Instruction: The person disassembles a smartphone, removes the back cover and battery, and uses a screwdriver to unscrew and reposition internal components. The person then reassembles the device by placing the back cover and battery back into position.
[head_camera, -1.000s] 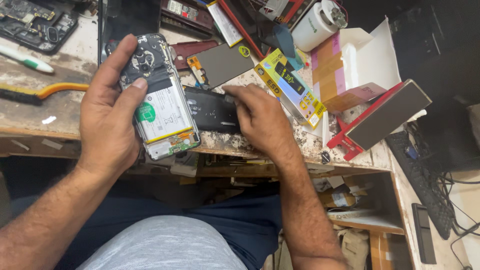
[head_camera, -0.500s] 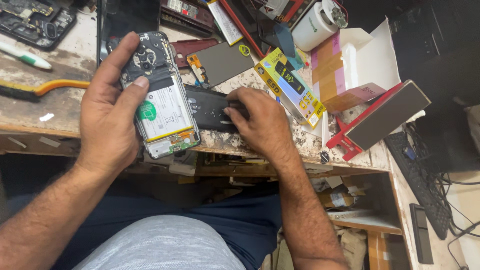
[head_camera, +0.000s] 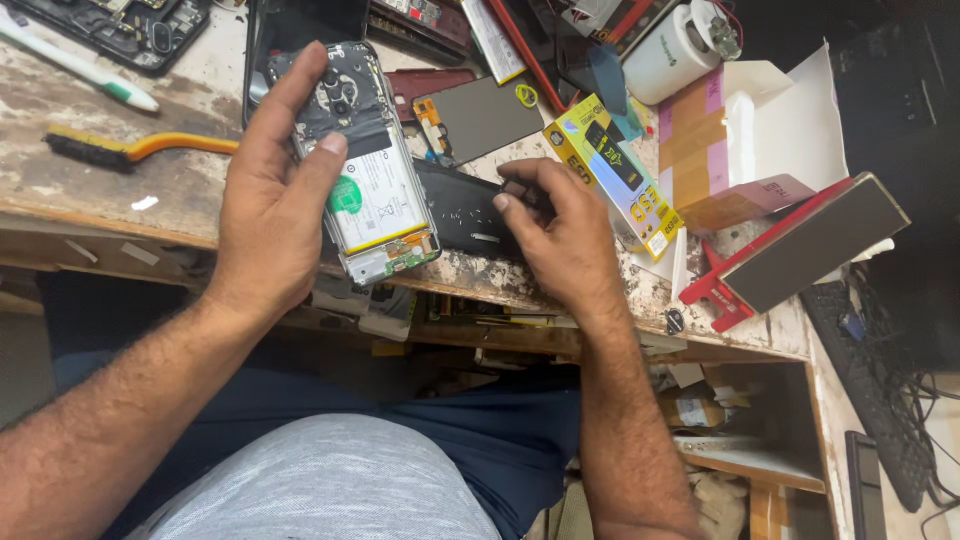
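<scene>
Now your right hand (head_camera: 565, 240) has drawn back, fingertips pinching the flat black back cover (head_camera: 465, 212). Your left hand (head_camera: 272, 200) still grips the opened phone with its white battery (head_camera: 372, 195).

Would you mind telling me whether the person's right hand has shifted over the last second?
Yes. The right hand curled its fingers and pulled slightly right along the flat black battery, towards the yellow printed box.

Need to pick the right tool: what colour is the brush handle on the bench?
Orange, with dark bristles; the brush shows best in the head view.
</scene>
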